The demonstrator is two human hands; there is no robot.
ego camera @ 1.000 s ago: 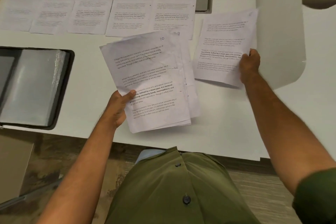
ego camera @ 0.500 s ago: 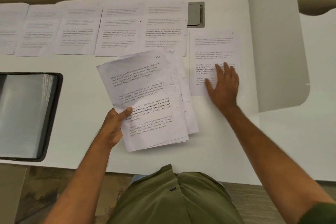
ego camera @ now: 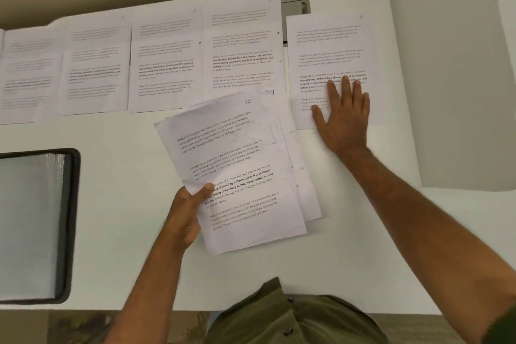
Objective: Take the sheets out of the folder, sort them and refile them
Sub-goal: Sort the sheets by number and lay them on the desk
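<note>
My left hand [ego camera: 186, 212] grips a stack of printed sheets [ego camera: 240, 170] by its lower left edge, thumb on top; the top page is marked 10. My right hand [ego camera: 342, 117] lies flat with straight fingers on a single sheet [ego camera: 329, 47] at the right end of the desk. That sheet closes a row of several sheets [ego camera: 167, 64] laid side by side along the back of the white desk [ego camera: 125, 204]. The black folder [ego camera: 36, 226] with clear sleeves lies open at the left edge.
A grey cable hatch [ego camera: 296, 5] sits in the desk behind the rightmost sheet, partly covered by it. A white partition panel [ego camera: 446, 78] stands along the desk's right side. The front edge of the desk runs just above my green shirt [ego camera: 293, 321].
My right hand carried one sheet down onto the desk, then pushed it back flat into line with the row. The left hand kept hold of the stack.
</note>
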